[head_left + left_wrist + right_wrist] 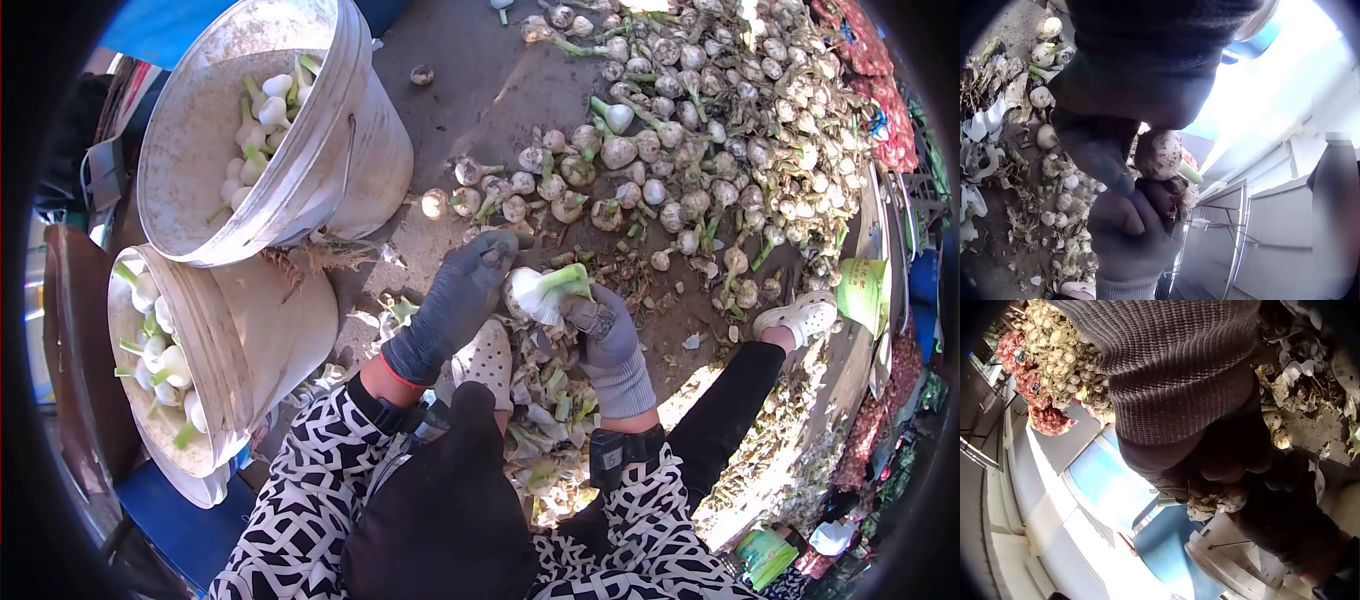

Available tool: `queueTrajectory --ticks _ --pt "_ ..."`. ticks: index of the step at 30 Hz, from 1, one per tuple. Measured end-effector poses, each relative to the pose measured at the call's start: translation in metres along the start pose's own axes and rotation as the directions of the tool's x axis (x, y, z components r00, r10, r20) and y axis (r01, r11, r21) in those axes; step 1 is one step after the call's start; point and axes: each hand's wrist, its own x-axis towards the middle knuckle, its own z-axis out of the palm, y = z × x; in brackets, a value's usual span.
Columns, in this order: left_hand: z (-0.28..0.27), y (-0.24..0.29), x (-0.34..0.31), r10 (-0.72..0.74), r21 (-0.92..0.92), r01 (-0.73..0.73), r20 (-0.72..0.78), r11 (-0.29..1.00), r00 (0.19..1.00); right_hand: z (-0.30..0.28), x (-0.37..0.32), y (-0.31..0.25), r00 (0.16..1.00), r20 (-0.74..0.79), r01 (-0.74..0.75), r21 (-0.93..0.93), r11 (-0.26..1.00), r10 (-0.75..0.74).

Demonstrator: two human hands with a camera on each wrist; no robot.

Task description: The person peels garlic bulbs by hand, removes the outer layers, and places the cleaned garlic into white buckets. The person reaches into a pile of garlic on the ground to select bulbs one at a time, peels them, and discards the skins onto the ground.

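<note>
1. We see the left hand, in a dark glove, curled over the top of a white bulb, its fingertips on the skin.
2. The right hand, in a grey glove, grips the same bulb from below, with the thumb beside the green stalk.
3. The bulb sits between both hands, held above a heap of peelings near the person's knees.
4. To the left lie an upper bucket and a lower bucket, both tipped and both holding peeled bulbs.
5. A pile of unpeeled bulbs covers the ground beyond the hands.
</note>
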Motion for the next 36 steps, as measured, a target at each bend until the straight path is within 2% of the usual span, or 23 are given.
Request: queueTrajectory --ticks 3,4,5,7,9,11,13,14,15,17,20,21,23,24,25,26,27,28,29,31,32,35,36 --pt "0.01 -0.005 -0.01 0.334 0.125 -0.325 -0.051 0.937 0.941 0.005 0.005 0.001 0.998 -0.012 0.056 -0.068 0.996 -0.057" --pt "0.011 -0.015 -0.01 0.453 -0.005 -0.453 0.009 0.891 0.891 0.007 0.005 -0.003 0.999 0.05 0.002 -0.081 0.997 0.002" --pt "0.008 -0.019 -0.01 0.446 -0.002 -0.446 0.012 0.895 0.895 0.008 0.005 -0.004 0.992 0.115 -0.047 -0.098 0.994 0.059" --pt "-0.007 -0.019 -0.013 0.163 -0.095 -0.158 0.043 0.983 0.986 0.006 0.005 -0.002 0.981 0.182 -0.07 -0.021 0.997 0.072" --pt "-0.017 -0.02 -0.007 0.196 -0.182 -0.174 0.114 0.968 0.974 0.014 0.007 -0.003 0.996 0.088 -0.027 0.289 0.957 0.002" --pt "-0.01 -0.003 -0.012 0.262 -0.111 -0.249 0.126 0.962 0.957 -0.013 0.009 0.018 0.997 0.072 -0.005 0.382 0.924 -0.024" --pt "-0.006 -0.003 -0.01 0.352 -0.128 -0.334 0.173 0.934 0.92 -0.036 0.007 0.037 0.989 0.095 -0.136 0.327 0.935 0.111" --pt "-0.003 0.002 -0.013 0.378 -0.16 -0.353 0.161 0.922 0.912 -0.034 0.003 0.041 0.946 0.011 -0.295 -0.396 0.87 0.325" --pt "-0.001 0.005 -0.014 0.405 -0.19 -0.376 0.149 0.907 0.902 -0.034 0.0 0.042 0.947 0.013 -0.289 -0.395 0.872 0.32" --pt "-0.003 0.004 -0.016 0.403 -0.155 -0.381 0.151 0.911 0.902 -0.033 -0.011 0.044 0.997 -0.023 -0.071 -0.648 0.758 0.074" --pt "-0.007 -0.002 -0.017 0.378 -0.149 -0.359 0.131 0.921 0.916 -0.025 -0.025 0.04 0.959 0.057 0.165 -0.911 0.379 -0.279" --pt "-0.009 -0.007 -0.015 0.299 -0.269 -0.266 0.091 0.926 0.95 -0.022 -0.029 0.032 0.958 0.056 0.165 -0.909 0.382 -0.28" --pt "-0.011 -0.014 -0.01 0.222 -0.38 -0.182 0.064 0.907 0.973 0.004 -0.03 -0.015 0.979 -0.181 -0.187 -0.617 0.765 0.093" --pt "-0.01 -0.018 -0.005 0.246 -0.477 -0.181 0.078 0.86 0.966 0.009 -0.026 -0.025 0.994 -0.1 -0.095 -0.738 0.669 0.031" --pt "-0.008 -0.02 -0.003 0.271 -0.569 -0.174 0.09 0.803 0.958 0.01 -0.021 -0.022 0.995 -0.1 -0.092 -0.738 0.669 0.027" --pt "-0.004 -0.019 -0.004 0.299 -0.597 -0.198 0.074 0.778 0.951 0.01 -0.015 -0.014 0.991 -0.047 0.026 -0.848 0.53 -0.123" --pt "-0.008 -0.021 -0.001 0.301 -0.595 -0.202 0.07 0.778 0.951 0.009 -0.01 -0.009 0.966 0.033 0.128 -0.924 0.36 -0.258" --pt "-0.012 -0.023 0.003 0.308 -0.613 -0.205 0.067 0.763 0.949 0.008 -0.008 -0.008 0.909 0.24 0.245 -0.969 -0.031 -0.341" --pt "-0.016 -0.025 0.006 0.314 -0.632 -0.206 0.063 0.747 0.947 0.004 -0.009 -0.004 0.909 0.242 0.248 -0.968 -0.028 -0.338" --pt "-0.024 -0.028 0.008 0.248 -0.737 -0.153 0.021 0.659 0.969 0.002 -0.016 -0.003 0.959 0.279 0.284 -0.941 -0.186 0.051" --pt "-0.034 -0.031 0.008 0.241 -0.706 -0.149 0.032 0.693 0.97 0.007 -0.02 -0.01 0.976 0.054 0.101 -0.971 -0.219 0.21" --pt "-0.037 -0.031 0.007 0.162 -0.636 -0.16 -0.056 0.755 0.985 0.008 -0.025 -0.033 0.967 -0.064 -0.042 -0.995 -0.091 0.248" --pt "-0.042 -0.034 0.007 0.179 -0.488 -0.184 -0.058 0.853 0.982 0.012 -0.023 -0.037 0.967 -0.064 -0.042 -0.995 -0.093 0.247"
